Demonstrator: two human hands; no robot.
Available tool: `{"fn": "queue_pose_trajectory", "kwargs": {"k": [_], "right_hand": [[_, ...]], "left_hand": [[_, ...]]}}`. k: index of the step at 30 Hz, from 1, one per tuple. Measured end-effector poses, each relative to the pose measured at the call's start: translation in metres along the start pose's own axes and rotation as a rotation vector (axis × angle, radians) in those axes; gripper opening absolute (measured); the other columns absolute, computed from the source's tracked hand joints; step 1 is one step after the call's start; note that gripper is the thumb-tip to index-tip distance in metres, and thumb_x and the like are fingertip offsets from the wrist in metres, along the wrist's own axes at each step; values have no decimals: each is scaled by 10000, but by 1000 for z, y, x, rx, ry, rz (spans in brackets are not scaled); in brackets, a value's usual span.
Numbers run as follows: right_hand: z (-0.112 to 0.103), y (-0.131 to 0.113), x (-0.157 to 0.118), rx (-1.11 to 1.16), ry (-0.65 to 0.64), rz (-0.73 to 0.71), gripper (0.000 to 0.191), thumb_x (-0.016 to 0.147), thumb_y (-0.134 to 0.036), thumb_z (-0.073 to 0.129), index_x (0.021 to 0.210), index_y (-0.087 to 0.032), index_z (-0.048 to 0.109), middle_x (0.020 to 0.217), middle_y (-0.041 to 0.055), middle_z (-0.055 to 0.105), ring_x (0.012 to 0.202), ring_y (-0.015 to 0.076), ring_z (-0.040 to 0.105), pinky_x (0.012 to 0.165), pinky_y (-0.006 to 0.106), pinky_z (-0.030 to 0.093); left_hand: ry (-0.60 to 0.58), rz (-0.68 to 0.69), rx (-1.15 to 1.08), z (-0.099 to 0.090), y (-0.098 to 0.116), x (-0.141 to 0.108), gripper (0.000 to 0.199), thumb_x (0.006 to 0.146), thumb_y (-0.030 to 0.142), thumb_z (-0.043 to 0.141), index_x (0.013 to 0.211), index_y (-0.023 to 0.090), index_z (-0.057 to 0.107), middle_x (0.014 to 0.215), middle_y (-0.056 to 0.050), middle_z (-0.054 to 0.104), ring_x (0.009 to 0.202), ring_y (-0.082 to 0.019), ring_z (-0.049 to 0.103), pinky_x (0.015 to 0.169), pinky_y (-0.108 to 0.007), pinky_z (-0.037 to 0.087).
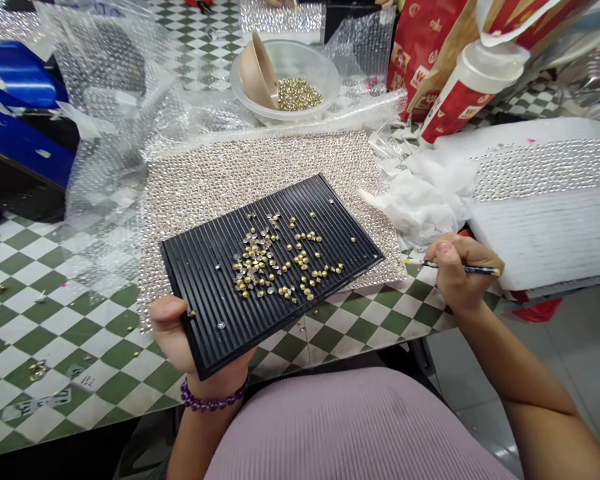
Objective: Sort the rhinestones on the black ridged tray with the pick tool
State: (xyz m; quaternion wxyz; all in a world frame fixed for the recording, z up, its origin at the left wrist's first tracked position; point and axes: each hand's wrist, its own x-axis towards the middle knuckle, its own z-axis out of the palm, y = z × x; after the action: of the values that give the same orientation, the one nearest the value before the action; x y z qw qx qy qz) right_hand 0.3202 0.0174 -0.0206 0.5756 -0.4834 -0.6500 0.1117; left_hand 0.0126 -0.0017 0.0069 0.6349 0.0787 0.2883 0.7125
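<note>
- Two hands busy: left hand point(173, 330) clenched on a black ribbed rubber tray point(207, 283), thumb over its edge; right hand point(460, 270) pinching a slim dark pencil-like stick point(420, 263).
- Dozens of gold-backed round rhinestones point(275, 263) scattered on the tray, ahead of the left grip.
- Sorting seemingly in hand; stick tip apparently needed among the stones next.

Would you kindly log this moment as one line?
left hand: holds ridged black tray | right hand: holds slim stick | gold-backed rhinestones: on tray

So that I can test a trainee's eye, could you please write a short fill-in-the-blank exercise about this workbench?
The ribbed tray rests in the left hand and is ____. The beaded bracelet on that wrist is ____. The hand holding the slim pick is the person's ____ one.

Missing words: black; purple; right.
</note>
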Motion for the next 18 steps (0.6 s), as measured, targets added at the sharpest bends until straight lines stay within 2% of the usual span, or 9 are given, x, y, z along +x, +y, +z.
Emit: {"fn": "queue_pose_trajectory", "kwargs": {"k": [7,13,18], "right_hand": [[0,1,0,-4,-82,54,361,854,-143,546,521,-199,417,509,-13,495,503,132,516,489,297,407],[-1,0,0,-30,-37,89,368,865,-161,540,520,-206,417,510,-9,487,521,139,521,505,309,418],[0,-1,0,29,-49,65,378,860,-129,535,508,-195,414,533,-3,530,513,125,511,506,298,423]], "left_hand": [[6,-9,-2,2,0,0,411,678,342,489,1049,277,653,1049,-35,701,1065,-320,605,902,-500,513],[1,-3,5,1,-1,0,402,679,347,498,1041,266,656,1061,-39,699,1073,-322,599,919,-500,502],[-14,-13,-3,0,0,0,402,677,346,502,1038,262,658,1072,-43,694,1071,-320,598,904,-492,512]]}}
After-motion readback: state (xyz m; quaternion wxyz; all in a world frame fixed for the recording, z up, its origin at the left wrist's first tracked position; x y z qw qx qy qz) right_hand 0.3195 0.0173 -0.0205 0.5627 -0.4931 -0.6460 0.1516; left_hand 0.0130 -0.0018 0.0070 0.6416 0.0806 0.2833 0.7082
